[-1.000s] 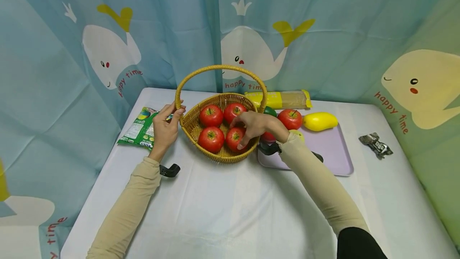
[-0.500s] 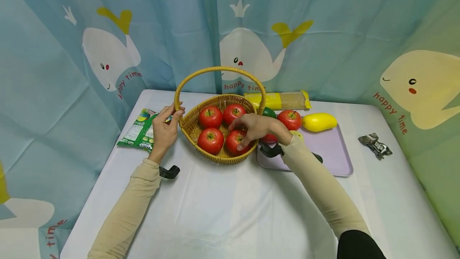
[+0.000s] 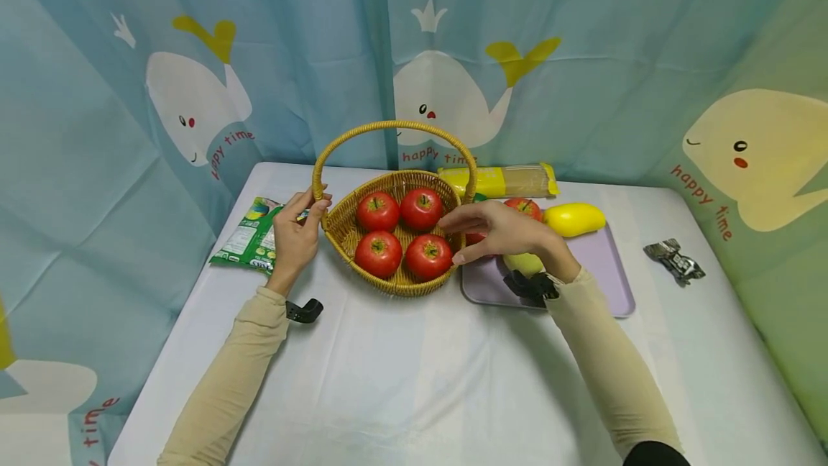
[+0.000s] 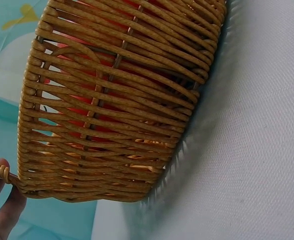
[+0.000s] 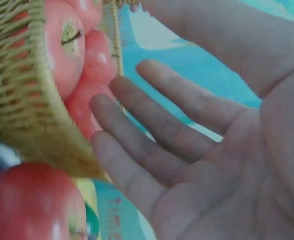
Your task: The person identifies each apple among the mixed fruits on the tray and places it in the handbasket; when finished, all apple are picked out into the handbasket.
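Observation:
A woven basket (image 3: pixel 402 288) with a tall arched handle (image 3: pixel 394 124) stands mid-table. Inside sit several red apples, including a front right apple (image 3: pixel 430 256) and a front left apple (image 3: pixel 378 254). My left hand (image 3: pixel 297 236) pinches the handle's left foot; its fingertips also show there in the left wrist view, beside the woven wall (image 4: pixel 107 110). Over the basket's right rim hovers my right hand (image 3: pixel 507 230), fingers extended and holding nothing. In the right wrist view its palm (image 5: pixel 211 190) faces the camera, with the apples beyond the fingertips.
Right of the basket lies a lilac tray (image 3: pixel 595 272) with a yellow mango (image 3: pixel 574 219), a red apple (image 3: pixel 525 207) and a yellow-green fruit (image 3: pixel 522 263). Behind is a yellow noodle packet (image 3: pixel 530 180). A green snack bag (image 3: pixel 246 239) lies left, a dark foil-wrapped piece (image 3: pixel 675 262) far right.
My right hand has let go of the front right apple in the basket and moved up and to the right, its fingers straightening. The left hand stays on the handle.

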`<state>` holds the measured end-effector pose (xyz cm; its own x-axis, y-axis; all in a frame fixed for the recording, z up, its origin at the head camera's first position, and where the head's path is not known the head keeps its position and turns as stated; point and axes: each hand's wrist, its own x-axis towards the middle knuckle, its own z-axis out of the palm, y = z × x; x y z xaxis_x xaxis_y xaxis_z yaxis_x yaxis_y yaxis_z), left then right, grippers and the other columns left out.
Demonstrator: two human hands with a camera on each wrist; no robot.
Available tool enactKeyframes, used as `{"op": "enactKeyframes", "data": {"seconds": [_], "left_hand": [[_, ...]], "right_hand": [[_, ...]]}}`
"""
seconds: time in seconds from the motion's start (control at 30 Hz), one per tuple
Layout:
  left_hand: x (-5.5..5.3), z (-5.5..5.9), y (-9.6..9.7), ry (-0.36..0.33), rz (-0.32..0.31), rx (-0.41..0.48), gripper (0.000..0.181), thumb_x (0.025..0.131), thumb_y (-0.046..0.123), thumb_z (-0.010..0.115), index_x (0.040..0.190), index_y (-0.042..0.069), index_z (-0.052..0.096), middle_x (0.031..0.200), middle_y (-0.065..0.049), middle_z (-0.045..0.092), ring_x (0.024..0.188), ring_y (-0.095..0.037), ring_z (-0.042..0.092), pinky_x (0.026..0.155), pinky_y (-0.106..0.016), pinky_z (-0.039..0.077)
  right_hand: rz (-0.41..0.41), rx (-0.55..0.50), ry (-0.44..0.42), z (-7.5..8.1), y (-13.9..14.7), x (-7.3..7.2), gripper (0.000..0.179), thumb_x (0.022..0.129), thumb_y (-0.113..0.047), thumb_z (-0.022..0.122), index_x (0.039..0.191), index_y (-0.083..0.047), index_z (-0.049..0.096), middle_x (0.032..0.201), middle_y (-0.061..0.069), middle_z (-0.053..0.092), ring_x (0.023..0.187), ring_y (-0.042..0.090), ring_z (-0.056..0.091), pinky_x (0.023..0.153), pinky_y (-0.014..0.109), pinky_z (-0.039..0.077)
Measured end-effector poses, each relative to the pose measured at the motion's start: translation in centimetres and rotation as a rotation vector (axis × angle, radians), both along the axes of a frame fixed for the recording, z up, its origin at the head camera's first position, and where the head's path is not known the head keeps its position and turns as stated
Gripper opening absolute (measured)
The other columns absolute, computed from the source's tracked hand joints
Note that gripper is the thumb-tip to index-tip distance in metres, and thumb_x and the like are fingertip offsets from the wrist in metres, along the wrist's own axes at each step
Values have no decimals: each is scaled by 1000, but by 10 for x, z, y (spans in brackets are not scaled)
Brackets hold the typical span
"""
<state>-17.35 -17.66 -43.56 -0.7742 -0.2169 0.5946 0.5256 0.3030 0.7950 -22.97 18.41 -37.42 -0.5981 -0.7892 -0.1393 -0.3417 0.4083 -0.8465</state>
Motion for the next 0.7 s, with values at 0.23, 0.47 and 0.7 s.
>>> {"op": "enactKeyframes", "data": {"seconds": [0.23,0.47,0.7], "left_hand": [[0,0,-1,0,0,7,27,101,-8,64,127,-13,70,107,-35,71,95,0,66,71,-13,57],[2,2,-1,-5,-8,11,27,101,-8,63,127,-13,71,107,-34,71,96,-9,68,73,-16,58],[-3,-5,-2,-16,-4,13,28,102,-7,64,128,-13,70,109,-35,71,97,-9,68,76,-16,59]], "right_hand": [[-206,-139,18,-2,32,5,51,86,-8,90,132,0,70,134,25,70,122,45,68,101,40,61],[-410,-157,73,-7,48,6,58,83,-6,91,137,-5,69,136,15,70,121,27,70,107,40,57],[-465,-161,69,-14,54,0,73,83,-7,92,148,-4,60,150,13,60,139,35,57,117,48,48]]}}
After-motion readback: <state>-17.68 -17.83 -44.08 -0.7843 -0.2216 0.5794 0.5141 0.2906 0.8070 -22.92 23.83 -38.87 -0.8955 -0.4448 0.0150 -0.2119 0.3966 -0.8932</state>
